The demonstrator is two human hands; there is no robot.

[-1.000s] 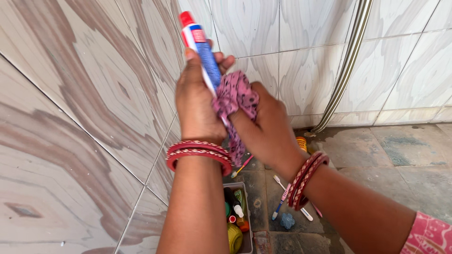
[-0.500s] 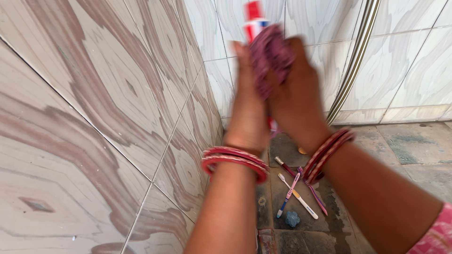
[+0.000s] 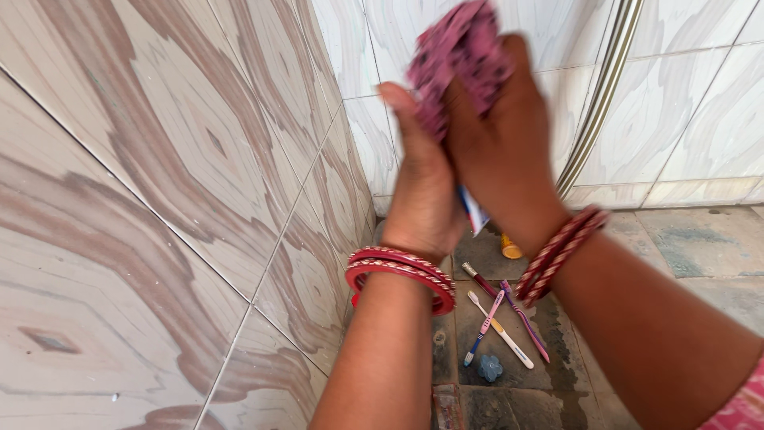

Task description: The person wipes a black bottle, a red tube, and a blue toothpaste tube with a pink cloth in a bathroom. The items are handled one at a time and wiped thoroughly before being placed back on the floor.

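My left hand (image 3: 422, 187) grips a toothpaste tube (image 3: 474, 213); only its white and blue lower end shows below my palms. My right hand (image 3: 505, 151) presses a pink patterned cloth (image 3: 461, 52) over the upper part of the tube, hiding its cap. Both hands are raised together in front of the tiled wall corner. Red bangles (image 3: 402, 271) circle both wrists.
Several toothbrushes (image 3: 501, 314) lie on the stone floor below my hands, with a small blue object (image 3: 490, 367) and an orange cap-like item (image 3: 510, 248). Tiled walls (image 3: 159, 175) close in at left and behind. A metal hose (image 3: 601, 95) runs down the back wall.
My hands have risen and shifted right. The cloth slid up the tube and now covers the red cap, and the tray of bottles has left the view.
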